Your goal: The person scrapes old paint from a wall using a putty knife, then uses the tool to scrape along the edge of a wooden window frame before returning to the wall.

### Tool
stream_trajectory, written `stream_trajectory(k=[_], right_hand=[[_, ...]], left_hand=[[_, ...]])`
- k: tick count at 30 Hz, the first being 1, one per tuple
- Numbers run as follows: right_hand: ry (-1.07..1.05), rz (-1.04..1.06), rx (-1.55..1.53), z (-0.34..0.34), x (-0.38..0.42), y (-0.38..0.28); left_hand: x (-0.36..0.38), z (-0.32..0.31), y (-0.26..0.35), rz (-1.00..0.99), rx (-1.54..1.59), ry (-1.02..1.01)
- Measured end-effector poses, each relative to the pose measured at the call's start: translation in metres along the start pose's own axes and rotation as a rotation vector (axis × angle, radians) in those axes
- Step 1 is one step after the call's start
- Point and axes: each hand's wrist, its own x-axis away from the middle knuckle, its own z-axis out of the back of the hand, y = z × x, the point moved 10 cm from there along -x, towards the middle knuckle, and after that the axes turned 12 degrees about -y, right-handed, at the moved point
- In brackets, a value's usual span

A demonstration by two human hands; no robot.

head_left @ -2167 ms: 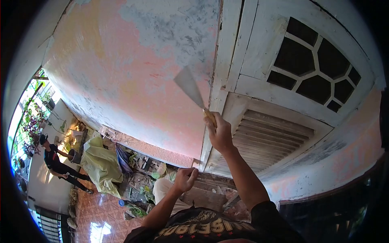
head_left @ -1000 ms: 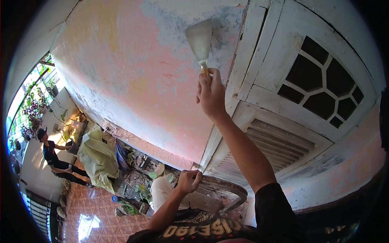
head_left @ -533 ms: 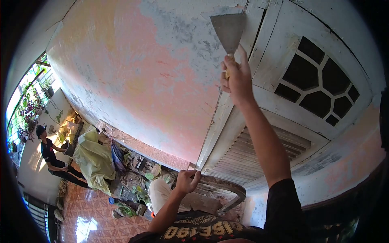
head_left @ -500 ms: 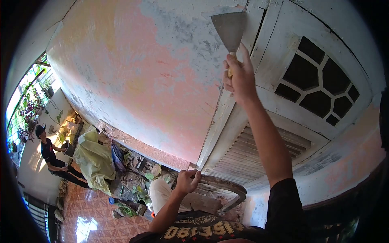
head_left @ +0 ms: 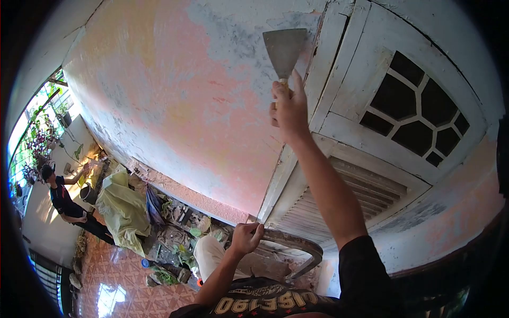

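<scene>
A wide scraper [head_left: 285, 50] is held blade up in my right hand [head_left: 290, 108], its fingers wrapped round the handle. The blade lies over the grey patch of the peeling pink wall [head_left: 212, 116], left of the white door frame [head_left: 323, 63]. Lower down, my left hand [head_left: 246, 237] is closed at the end of a curved metal rail [head_left: 297, 243], near the wall's bottom corner.
At the left a person [head_left: 69, 204] in dark clothes stands by a bucket [head_left: 88, 194] and a yellow-green cloth [head_left: 122, 209]. Rubble and plants [head_left: 183, 252] lie below the wall. Right of the frame is a louvred door [head_left: 366, 185].
My right hand and the scraper have moved left and slightly down, away from the door frame. My left hand stays on the rail. The other person has raised an arm toward the plants.
</scene>
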Motion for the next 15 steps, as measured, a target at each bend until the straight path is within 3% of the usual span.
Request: stream_trajectory(k=[15], right_hand=[[0.029,0.105,-0.047,-0.040,-0.027,0.033]], left_hand=[[0.000,-0.001,-0.004,0.022,0.033,-0.027]])
